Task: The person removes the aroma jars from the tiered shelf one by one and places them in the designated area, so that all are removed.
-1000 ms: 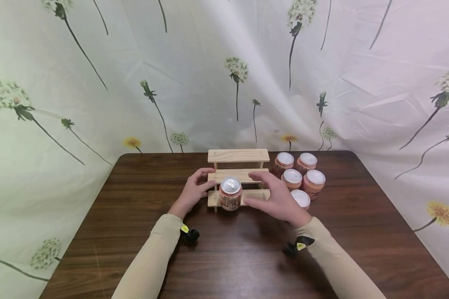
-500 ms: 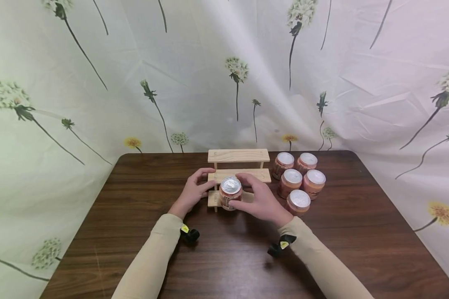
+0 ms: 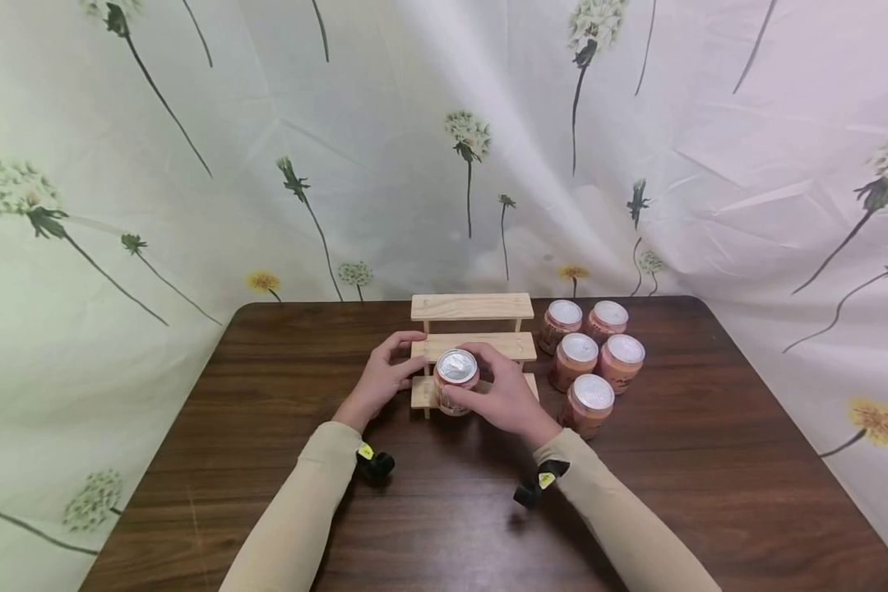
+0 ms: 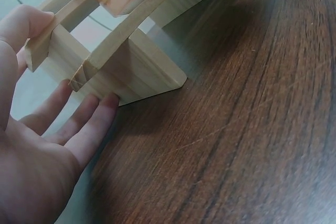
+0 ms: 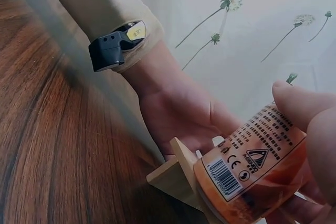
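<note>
A three-tier wooden stand (image 3: 472, 307) stands on the table, its steps rising toward the back. At the left end of its lowest step sits an upright orange can (image 3: 456, 367) with a silver lid. My right hand (image 3: 506, 399) grips this can from the right, thumb at the front and fingers behind. The right wrist view shows the can's printed label (image 5: 252, 156) and barcode beside the thumb. My left hand (image 3: 379, 378) holds the stand's left end. In the left wrist view, its fingertips (image 4: 107, 100) touch the wooden side panel (image 4: 131, 72).
To the right of the stand, several similar cans (image 3: 579, 349) with silver lids stand upright in a cluster. The dark wooden table (image 3: 266, 411) reaches back to a white curtain (image 3: 385, 164) printed with dandelions.
From the stand's right side, my right hand has moved left and closed on the can. The can stays on the lowest step, and my left hand remains at the stand's left end.
</note>
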